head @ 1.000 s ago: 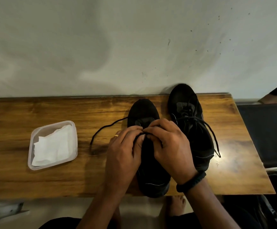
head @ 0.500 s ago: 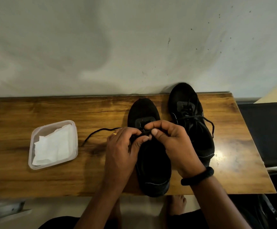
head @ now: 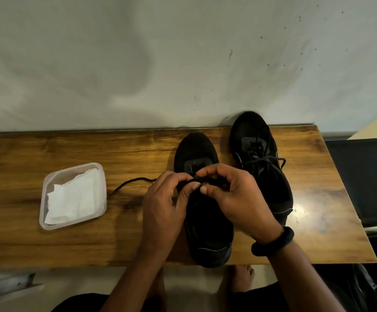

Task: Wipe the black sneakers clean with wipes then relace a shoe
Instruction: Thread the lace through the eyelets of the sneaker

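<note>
Both hands' fingers (head: 195,186) pinching a black lace (head: 129,182) over the nearer sneaker (head: 207,230).

Wooden table (head: 48,248) against a pale, speckled wall (head: 138,64), light glare on its right side

Open wooden tabletop (head: 25,244) at nine o'clock beyond clear plastic tub of white wipes (head: 71,195); blocked at two o'clock by laced black sneaker (head: 261,167).
</note>
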Demonstrator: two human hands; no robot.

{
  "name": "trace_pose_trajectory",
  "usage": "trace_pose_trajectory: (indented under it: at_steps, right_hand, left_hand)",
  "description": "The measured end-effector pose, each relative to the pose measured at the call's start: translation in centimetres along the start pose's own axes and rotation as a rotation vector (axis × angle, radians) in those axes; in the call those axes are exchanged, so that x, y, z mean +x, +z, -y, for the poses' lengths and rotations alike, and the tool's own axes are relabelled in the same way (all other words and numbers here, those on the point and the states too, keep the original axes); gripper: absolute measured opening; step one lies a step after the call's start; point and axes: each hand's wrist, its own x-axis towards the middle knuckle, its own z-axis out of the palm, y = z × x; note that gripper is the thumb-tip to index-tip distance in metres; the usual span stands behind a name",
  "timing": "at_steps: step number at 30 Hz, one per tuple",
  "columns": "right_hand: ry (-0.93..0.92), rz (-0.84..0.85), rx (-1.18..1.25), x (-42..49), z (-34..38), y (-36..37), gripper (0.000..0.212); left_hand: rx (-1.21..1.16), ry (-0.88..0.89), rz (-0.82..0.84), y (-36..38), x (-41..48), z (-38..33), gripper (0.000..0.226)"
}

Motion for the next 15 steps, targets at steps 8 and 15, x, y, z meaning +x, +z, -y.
trace_pose_trajectory:
  at_steps: [8,15]
  right_hand:
    - [-0.199,-0.236,-0.415,-0.3,-0.2,-1.2,0.008]
    - [0.155,0.076,0.504,-0.8,1.9,-3.5,0.027]
  left_hand:
    - [-0.034,-0.009,0.028,-0.3,0.0,0.0,0.021]
    - [-0.21,-0.12,0.141,-1.1,0.7,0.5,0.025]
